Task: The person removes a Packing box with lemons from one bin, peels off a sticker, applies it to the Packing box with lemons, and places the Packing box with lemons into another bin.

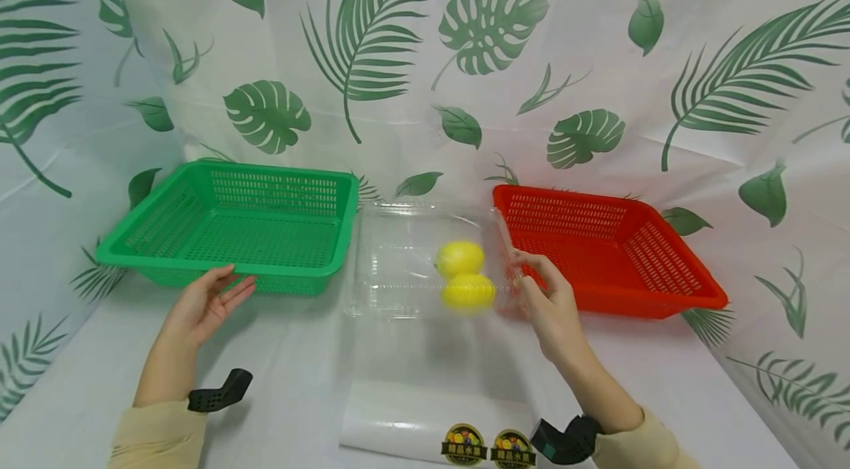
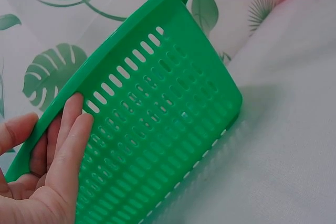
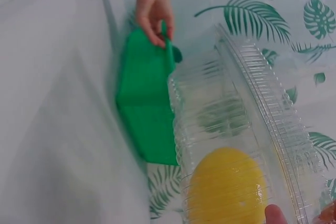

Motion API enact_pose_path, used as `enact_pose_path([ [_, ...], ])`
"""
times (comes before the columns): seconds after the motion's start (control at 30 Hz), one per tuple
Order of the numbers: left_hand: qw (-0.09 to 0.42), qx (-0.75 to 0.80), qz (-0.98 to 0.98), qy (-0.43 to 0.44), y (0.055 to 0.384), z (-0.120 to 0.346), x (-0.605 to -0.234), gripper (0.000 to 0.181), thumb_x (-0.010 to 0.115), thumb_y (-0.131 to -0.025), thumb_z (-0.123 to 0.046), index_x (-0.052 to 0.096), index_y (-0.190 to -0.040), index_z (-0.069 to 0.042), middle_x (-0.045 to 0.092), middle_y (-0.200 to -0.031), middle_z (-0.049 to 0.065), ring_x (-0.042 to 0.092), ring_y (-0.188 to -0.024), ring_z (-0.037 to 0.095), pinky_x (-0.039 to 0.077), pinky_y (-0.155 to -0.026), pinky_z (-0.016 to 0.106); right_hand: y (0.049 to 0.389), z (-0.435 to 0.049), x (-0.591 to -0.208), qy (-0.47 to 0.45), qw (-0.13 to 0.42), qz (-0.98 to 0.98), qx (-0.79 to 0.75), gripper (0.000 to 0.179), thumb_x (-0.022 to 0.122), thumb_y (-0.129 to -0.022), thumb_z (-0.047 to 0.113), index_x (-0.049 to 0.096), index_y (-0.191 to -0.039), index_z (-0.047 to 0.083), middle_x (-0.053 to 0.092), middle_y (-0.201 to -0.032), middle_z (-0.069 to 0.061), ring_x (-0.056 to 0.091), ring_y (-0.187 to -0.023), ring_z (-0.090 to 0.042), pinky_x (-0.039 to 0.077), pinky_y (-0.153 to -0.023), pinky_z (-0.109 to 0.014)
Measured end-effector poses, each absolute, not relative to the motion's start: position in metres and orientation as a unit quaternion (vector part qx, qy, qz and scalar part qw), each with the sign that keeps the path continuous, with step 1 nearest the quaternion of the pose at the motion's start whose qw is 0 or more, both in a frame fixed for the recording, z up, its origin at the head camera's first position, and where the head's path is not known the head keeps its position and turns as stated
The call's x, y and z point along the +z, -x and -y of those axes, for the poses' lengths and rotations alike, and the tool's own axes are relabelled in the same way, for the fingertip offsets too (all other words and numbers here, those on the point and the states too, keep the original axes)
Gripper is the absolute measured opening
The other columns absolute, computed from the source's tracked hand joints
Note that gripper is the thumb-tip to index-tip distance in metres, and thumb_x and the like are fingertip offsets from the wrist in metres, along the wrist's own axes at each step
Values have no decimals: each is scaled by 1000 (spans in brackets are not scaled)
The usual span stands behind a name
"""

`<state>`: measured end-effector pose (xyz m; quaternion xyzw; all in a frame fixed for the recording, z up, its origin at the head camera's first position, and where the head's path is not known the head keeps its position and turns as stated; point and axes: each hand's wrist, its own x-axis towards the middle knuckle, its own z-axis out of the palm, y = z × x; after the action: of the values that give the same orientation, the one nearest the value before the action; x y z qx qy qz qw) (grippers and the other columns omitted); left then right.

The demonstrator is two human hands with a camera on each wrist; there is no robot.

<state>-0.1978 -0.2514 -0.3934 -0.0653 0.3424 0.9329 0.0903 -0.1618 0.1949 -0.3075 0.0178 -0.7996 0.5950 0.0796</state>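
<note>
I note left hand (image 1: 199,307) gripping near rim of green basket (image 1: 265,237), right hand (image 1: 550,307) pinching clear clamshell (image 1: 398,255) beside it. Head view: two lemons (image 1: 460,259) inside, long axes left–right; right-wrist plainly shows one.

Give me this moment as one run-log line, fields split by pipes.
left hand: grips green basket by rim | right hand: holds clear container | lemons: two, inside container | red basket: right of container

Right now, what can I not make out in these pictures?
Left wrist view: most of the inside of the green basket, hidden by its wall.
Right wrist view: most of the right hand and part of the lemon, cut by the edge.
Head view: left sleeve, cut by lower edge.
</note>
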Motion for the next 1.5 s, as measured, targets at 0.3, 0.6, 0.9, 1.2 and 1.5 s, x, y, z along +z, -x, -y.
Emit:
enact_pose_path([
  [0.3,87,933,-343,68,198,251,-393,3,48,-94,-8,51,-95,-5,39,-105,8,64,-90,27,48,-89,33,157,-200,-324,-7,74,771,632,25,35,-91,1,47,-113,0,40,-137,-6,34,-52,-9,56,-64,-33],
  [0.6,89,934,-339,64,198,251,-394,5,48,-94,-7,53,-93,-5,40,-102,8,64,-89,27,49,-87,33,152,-203,-340,14,81,768,635,25,35,-91,-1,48,-112,-1,42,-136,-5,32,-49,-7,56,-64,-33],
  [0.9,84,928,-357,69,198,250,-393,3,49,-94,-9,50,-96,-7,36,-107,6,64,-90,25,48,-88,32,153,-201,-359,16,86,757,647,23,36,-91,-2,47,-111,-4,42,-136,-8,30,-49,-6,56,-63,-34],
  [1.2,86,931,-349,68,197,250,-393,4,49,-94,-8,52,-95,-6,35,-108,6,65,-89,25,48,-89,32,155,-197,-370,10,98,755,648,23,35,-90,-4,48,-108,-2,43,-135,-6,28,-46,-5,56,-60,-33],
  [1.5,87,930,-351,64,197,251,-394,5,48,-95,-9,52,-96,-6,34,-108,6,64,-91,26,47,-90,32,158,-193,-379,25,85,757,647,23,36,-90,-3,49,-108,-1,39,-139,-7,27,-46,-5,56,-61,-33],
])
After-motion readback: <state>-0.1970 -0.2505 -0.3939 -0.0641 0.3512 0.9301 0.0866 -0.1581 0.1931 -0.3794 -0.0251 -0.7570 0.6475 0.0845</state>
